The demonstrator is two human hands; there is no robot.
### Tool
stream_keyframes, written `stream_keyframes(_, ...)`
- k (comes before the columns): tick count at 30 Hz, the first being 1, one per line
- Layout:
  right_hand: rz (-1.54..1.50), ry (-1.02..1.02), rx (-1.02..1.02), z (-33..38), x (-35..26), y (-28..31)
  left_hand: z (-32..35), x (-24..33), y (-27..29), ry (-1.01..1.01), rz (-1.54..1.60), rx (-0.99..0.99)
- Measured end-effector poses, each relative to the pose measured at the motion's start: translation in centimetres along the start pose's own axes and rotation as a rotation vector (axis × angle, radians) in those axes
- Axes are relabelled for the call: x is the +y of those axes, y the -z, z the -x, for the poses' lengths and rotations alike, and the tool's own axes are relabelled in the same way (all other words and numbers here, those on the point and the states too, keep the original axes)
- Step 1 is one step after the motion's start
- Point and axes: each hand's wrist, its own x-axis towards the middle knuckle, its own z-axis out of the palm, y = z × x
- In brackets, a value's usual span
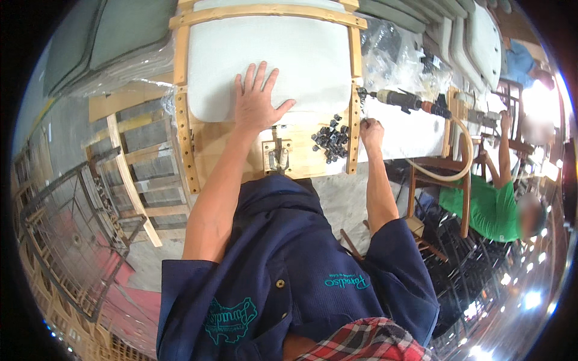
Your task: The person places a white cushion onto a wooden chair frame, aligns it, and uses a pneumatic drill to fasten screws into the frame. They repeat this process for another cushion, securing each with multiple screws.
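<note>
Pale padded panel (211, 66), upper ctr of frame, lies flat btwn the two wooden side rails (354, 135) w/ drilled holes; wooden crossbar (271, 10) runs over its far end. L hand (256, 108) presses palm-down on panel's near half, fingers spread wide, grasping nothing. R hand (372, 132), right of ctr, is just beside the right rail's outer edge, fingers curled in; can't tell how far closed or if they've got hold of a small pc. Pile of small black pcs (333, 141) sits on the wooden surface (229, 153) just inside that rail, w/ metal clamp (278, 156) to its left. Power driver (400, 99) lies right of rail, tip near it; pale hose (469, 150) loops below. Grey panels (129, 30) stacked upper left; pallet (141, 162) mid-left; co-worker in green shirt (484, 201) at right.
</note>
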Motion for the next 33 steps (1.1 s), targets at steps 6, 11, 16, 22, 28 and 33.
stream_keyframes(6,0.007,0.009,0.04,1.3,-0.3,0.1,0.0,-0.2,0.0,0.012,-0.003,-0.001)
stream_keyframes(11,0.103,-0.064,-0.036,0.3,0.3,-0.1,0.1,-0.1,0.2,0.021,0.022,-0.033)
stream_keyframes(16,-0.172,-0.159,0.19,-0.9,-2.9,1.6,0.1,-0.2,-0.4,0.026,0.033,-0.002)
stream_keyframes(22,-0.495,-0.028,-0.048,-4.0,-20.7,2.6,0.3,-0.2,-0.4,0.015,0.008,0.019)
stream_keyframes(28,-0.68,0.1,-0.244,-7.0,-27.9,-0.1,0.1,-0.1,0.0,-0.019,0.037,0.097)
stream_keyframes(33,-0.919,-0.041,-0.257,-5.8,-25.7,0.3,0.1,-0.1,-0.3,-0.034,0.058,0.134)
